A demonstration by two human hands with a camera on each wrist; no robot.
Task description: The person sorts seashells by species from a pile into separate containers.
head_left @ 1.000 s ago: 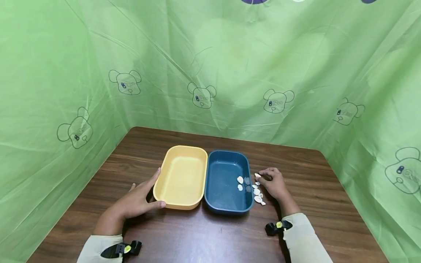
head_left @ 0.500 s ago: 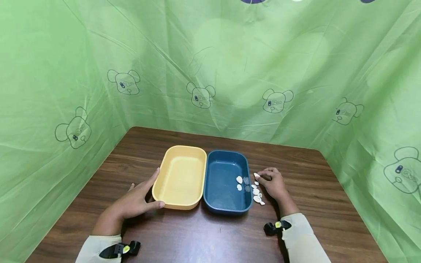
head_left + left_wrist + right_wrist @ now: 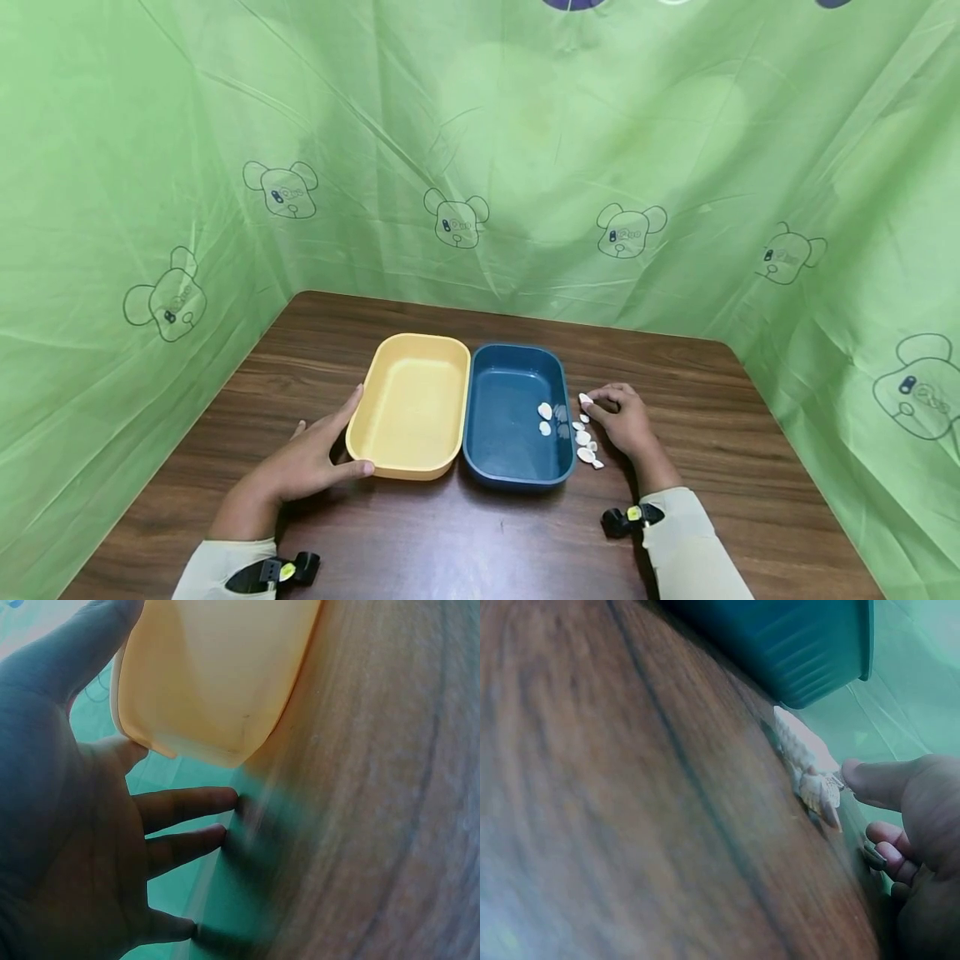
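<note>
My left hand (image 3: 315, 458) rests at the left side of a yellow plastic basin (image 3: 408, 471), thumb at its near corner and index finger along its rim. In the left wrist view, the other fingers (image 3: 184, 810) reach straight down to the tabletop. To the right of the blue basin (image 3: 517, 481), my right hand (image 3: 624, 421) pinches a white seashell (image 3: 584, 399) between thumb and index finger. That shell is at the far end of a short row of seashells (image 3: 582, 437) on the table. Two more seashells (image 3: 545, 411) lie inside the blue basin.
Both basins stand side by side on a dark wood-grain table (image 3: 480, 533). A green curtain (image 3: 525, 125) printed with bear faces hangs behind the table and on both sides. The blue basin's ridged wall (image 3: 795, 652) rises close to the shell row.
The head view has shifted slightly. My right thumb and index finger have closed on the far shell, and my left hand stays at the yellow basin.
</note>
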